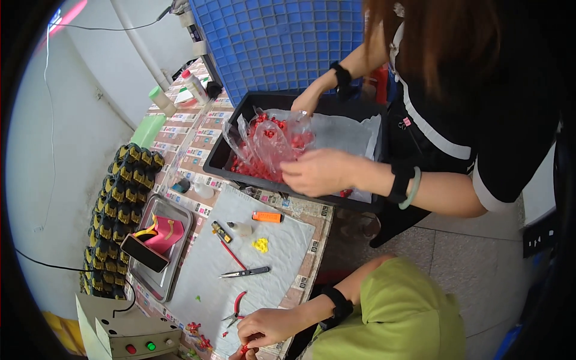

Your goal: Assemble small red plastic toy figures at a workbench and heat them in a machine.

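Note:
My right hand (270,327), with a black wristband and a green sleeve, pinches a small red piece (243,350) at the lower edge of the view. Only the fingertips of my left hand (250,354) show there, pressed against the same piece; the rest is cut off. Close by on a pale cloth (207,273) lie red-handled cutting pliers (237,311). Small red and green pieces (201,341) are gathered left of my hands. Farther up the cloth are black-bladed tweezers (246,272), a red-handled tool (233,253), a small bottle (240,228) and a yellow scrap (260,245).
A co-worker's hands (324,172) handle a clear plastic bag (273,144) of red pieces in a black tray (384,120). At left are a metal tray (187,231) with a phone (144,252), stacked black-yellow pieces (117,210), and a control box (123,336) with buttons.

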Demonstrator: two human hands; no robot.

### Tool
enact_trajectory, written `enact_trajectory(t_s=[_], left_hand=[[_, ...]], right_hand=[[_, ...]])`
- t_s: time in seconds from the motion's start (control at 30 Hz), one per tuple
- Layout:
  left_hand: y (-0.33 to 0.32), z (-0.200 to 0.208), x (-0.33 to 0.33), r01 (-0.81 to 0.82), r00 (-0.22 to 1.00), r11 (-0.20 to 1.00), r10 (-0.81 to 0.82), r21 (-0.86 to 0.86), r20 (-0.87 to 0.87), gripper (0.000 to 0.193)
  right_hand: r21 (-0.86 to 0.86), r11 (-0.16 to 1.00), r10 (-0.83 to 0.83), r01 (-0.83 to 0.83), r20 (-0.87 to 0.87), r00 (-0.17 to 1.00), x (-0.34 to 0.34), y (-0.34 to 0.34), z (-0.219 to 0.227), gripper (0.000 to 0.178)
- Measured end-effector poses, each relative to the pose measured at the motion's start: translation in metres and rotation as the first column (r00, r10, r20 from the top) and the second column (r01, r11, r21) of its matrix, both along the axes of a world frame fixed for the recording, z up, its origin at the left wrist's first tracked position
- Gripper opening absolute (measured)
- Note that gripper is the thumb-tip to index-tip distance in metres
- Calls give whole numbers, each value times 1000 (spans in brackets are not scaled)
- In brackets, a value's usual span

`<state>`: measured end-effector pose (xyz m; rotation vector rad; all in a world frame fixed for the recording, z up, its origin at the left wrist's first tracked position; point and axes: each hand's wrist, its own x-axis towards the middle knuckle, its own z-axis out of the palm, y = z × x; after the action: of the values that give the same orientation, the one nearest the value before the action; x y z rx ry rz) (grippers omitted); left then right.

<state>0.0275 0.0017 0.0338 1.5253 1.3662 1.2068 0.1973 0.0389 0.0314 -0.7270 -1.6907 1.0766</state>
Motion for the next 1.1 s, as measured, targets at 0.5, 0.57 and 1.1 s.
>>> enact_trajectory(t_s=[0.5, 0.57, 1.1], left_hand=[[2, 12, 24, 22, 998, 998, -25, -59, -61, 10], [2, 14, 26, 23, 996, 998, -28, -57, -82, 10], [1, 10, 30, 38, 996, 997, -43, -65, -77, 11]], right_hand=[[-33, 999, -34, 32, -42, 999, 19, -1, -6, 7], [-47, 998, -30, 29, -37, 999, 21, -2, -5, 6], [-61, 995, -85, 78, -123, 989, 24, -5, -8, 9]])
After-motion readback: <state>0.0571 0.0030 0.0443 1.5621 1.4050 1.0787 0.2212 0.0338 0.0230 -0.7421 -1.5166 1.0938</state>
